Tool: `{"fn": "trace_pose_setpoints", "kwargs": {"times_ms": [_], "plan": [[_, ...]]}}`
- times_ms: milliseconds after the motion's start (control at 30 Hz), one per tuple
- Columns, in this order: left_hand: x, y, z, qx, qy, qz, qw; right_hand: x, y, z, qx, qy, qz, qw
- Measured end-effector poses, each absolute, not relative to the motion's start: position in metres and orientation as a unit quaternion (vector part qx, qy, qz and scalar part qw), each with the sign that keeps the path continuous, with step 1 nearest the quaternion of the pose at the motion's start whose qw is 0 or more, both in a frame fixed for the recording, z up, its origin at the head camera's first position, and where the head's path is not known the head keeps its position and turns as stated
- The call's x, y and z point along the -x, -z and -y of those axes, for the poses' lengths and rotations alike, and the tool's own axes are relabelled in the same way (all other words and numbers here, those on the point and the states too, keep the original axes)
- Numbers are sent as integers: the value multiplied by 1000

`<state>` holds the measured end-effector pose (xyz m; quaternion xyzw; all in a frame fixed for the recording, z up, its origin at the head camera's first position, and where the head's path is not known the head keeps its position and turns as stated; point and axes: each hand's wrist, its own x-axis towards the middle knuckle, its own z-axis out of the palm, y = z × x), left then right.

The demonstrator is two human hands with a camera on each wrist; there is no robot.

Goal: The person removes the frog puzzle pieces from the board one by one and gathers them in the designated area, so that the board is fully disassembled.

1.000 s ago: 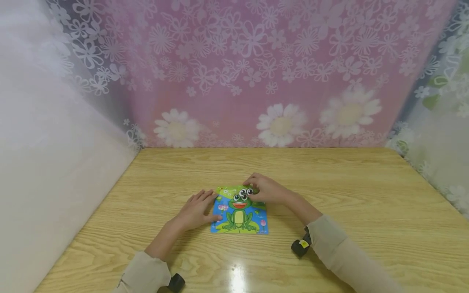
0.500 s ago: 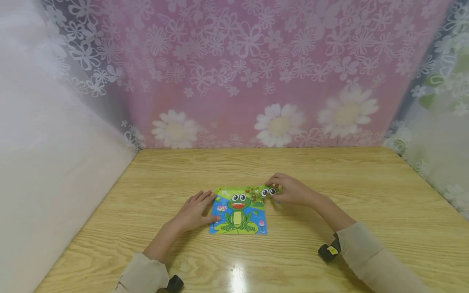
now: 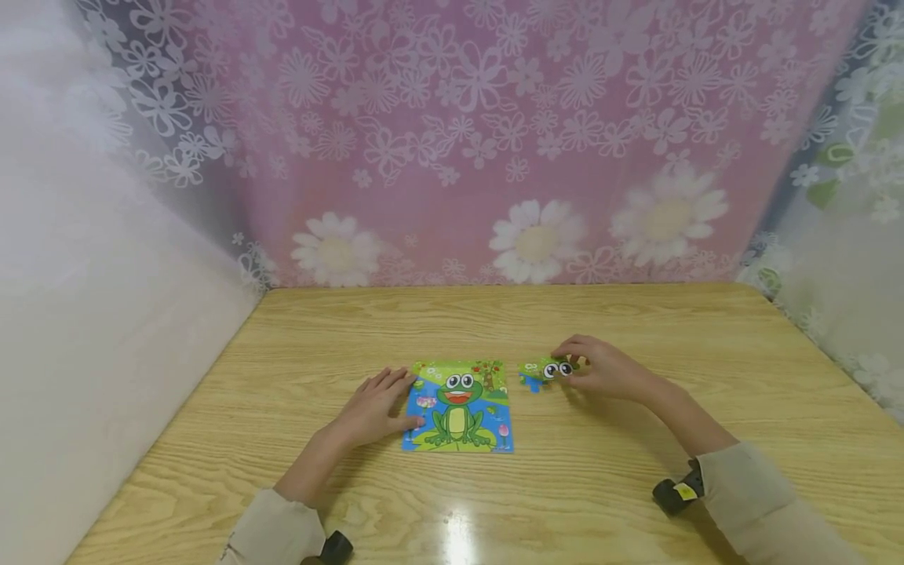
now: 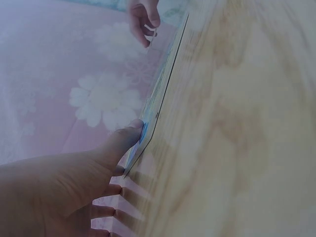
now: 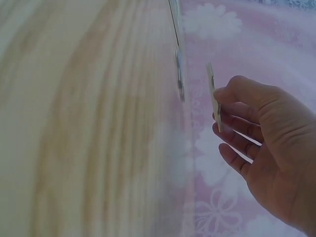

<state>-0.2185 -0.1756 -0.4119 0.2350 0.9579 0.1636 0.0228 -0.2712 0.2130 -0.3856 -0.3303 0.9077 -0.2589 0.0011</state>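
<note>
Piece (image 3: 554, 369) pinched in right hand (image 3: 607, 370) (left hand (image 3: 374, 408) flat on puzzle (image 3: 459, 408)).

No words, numbers, brands or signs can be read in any view. The frog puzzle board (image 3: 459, 408) on the table (image 3: 636, 471) bears only a cartoon picture, and so does the puzzle piece (image 3: 547, 370) in the right hand (image 3: 607, 370). The small yellow tag (image 3: 683, 491) on the right wrist's camera may carry print, but it is too small to make out.
</note>
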Motion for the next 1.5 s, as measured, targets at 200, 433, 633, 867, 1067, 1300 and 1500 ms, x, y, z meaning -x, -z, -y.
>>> {"fn": "trace_pose_setpoints", "kwargs": {"times_ms": [200, 433, 633, 867, 1067, 1300, 1500], "plan": [[221, 414, 177, -235, -162, -958, 21, 273, 391, -228, 319, 260, -912, 2], [221, 411, 175, -233, -162, -958, 27, 276, 398, -239, 319, 257, -912, 2], [220, 409, 175, -234, -170, -957, 31, 279, 404, -242, 322, 254, -912, 8], [219, 410, 176, -231, -165, -958, 34, 281, 409, -242, 330, 278, -902, 25], [218, 409, 176, -230, -159, -960, 34, 278, 406, -239, 339, 253, -906, 6], [220, 411, 176, -226, -151, -962, 32, 274, 394, -220, 346, 235, -908, -6], [218, 409, 175, -227, -160, -960, 34, 275, 383, -191, 360, 244, -900, 16]]}}
